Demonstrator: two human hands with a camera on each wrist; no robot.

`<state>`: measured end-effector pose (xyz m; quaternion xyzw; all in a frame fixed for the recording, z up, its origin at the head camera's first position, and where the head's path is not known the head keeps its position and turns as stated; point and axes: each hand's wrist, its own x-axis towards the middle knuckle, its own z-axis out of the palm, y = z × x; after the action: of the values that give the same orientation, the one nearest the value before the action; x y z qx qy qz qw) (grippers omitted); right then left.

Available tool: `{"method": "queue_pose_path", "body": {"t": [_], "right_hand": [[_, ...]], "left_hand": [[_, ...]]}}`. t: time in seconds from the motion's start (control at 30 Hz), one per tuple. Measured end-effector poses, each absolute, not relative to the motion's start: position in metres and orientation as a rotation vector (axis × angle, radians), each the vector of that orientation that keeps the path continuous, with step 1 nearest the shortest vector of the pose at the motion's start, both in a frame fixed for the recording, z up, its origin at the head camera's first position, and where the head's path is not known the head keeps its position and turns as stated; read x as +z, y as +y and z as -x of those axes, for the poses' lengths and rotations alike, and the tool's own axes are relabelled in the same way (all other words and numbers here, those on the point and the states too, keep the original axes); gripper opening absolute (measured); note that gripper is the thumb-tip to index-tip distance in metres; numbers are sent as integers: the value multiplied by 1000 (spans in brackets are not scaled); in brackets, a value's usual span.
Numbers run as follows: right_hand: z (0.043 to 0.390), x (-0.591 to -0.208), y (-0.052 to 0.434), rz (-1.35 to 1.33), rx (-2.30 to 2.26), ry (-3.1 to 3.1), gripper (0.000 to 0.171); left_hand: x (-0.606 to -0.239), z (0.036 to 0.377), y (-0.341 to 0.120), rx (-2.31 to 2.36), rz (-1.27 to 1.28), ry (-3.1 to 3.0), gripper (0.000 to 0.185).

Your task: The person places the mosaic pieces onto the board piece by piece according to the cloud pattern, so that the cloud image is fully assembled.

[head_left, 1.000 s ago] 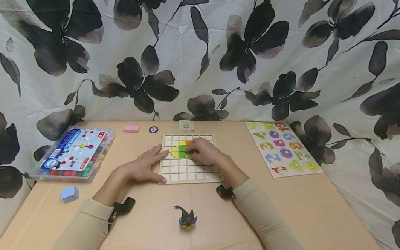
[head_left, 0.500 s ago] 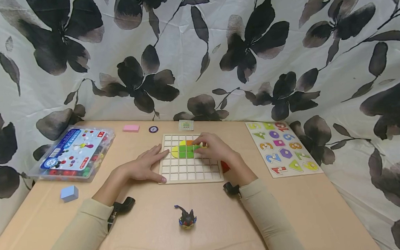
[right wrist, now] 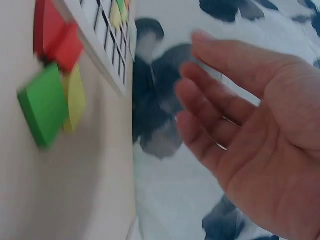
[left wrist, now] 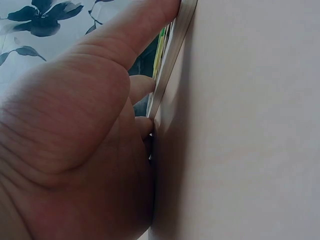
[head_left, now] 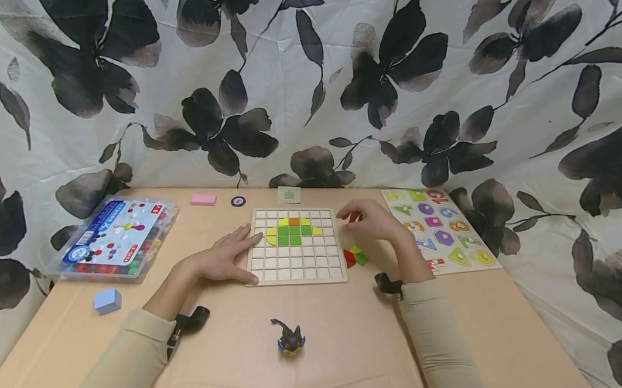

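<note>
The right hand [head_left: 373,220] hangs above the table [head_left: 340,339], fingers loosely bent, slightly apart and holding nothing. Toward the body from its fingertips, and lower, lie the loose blocks: red [head_left: 349,258], yellow [head_left: 355,249] and green [head_left: 361,259], just beside the right edge of the grid board [head_left: 315,280]. I cannot tell a clear long axis in them. The right hand is clearly nearer to them; the left hand [head_left: 223,258], fingers spread, touches the board's opposite edge.
</note>
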<state>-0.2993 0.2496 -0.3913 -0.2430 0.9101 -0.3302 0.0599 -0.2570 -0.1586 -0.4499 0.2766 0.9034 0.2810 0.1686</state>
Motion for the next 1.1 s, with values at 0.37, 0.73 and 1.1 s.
{"method": "queue_pose_path", "body": {"t": [0.37, 0.73, 1.1], "right_hand": [[295, -404, 287, 664, -904, 2394, 19], [296, -417, 288, 530, -876, 2303, 20], [299, -421, 291, 563, -876, 2331, 17]], "left_hand": [[-452, 258, -159, 779, -797, 2576, 111], [-453, 260, -158, 761, -790, 2579, 112], [-455, 260, -158, 758, -795, 2584, 113]]}}
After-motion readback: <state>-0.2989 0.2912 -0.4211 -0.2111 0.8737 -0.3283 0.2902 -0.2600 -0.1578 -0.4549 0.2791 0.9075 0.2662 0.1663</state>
